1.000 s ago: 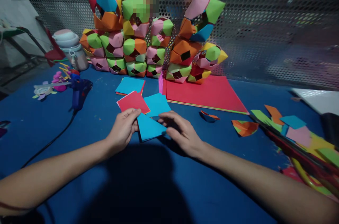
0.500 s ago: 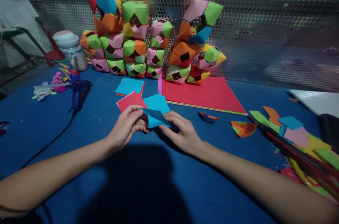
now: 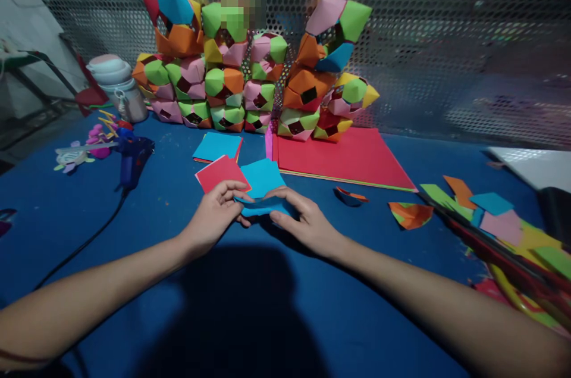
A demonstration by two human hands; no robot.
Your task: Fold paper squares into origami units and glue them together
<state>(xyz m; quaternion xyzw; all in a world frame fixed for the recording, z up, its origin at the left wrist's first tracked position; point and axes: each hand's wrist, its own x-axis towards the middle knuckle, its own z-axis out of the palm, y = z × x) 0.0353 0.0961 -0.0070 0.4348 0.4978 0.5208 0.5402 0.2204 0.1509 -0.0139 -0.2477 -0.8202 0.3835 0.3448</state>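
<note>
A sheet of blue paper (image 3: 262, 206), bent along its length, is held between both hands just above the table. My left hand (image 3: 218, 208) grips its left end, thumb on the near side and fingers curled behind. At the right end, my right hand (image 3: 307, 220) has its thumb and fingers around the paper. Just beyond the hands lie a red paper square (image 3: 220, 173) and a flat blue paper square (image 3: 263, 177). A small stack of paper squares topped with blue (image 3: 218, 146) sits farther back.
Folded-paper modules (image 3: 225, 83) stand stacked along the perforated metal panel (image 3: 428, 68). Large red sheets (image 3: 343, 158) lie at centre right. On the left is a blue glue gun (image 3: 134, 158) with its cord. Folded pieces (image 3: 410, 214), paper scraps (image 3: 502, 226) and a dark-bladed cutter (image 3: 486, 241) lie right.
The blue paper has tipped lower and its fold looks narrower. My right fingers have moved left over its far edge. The left hand stays on its end.
</note>
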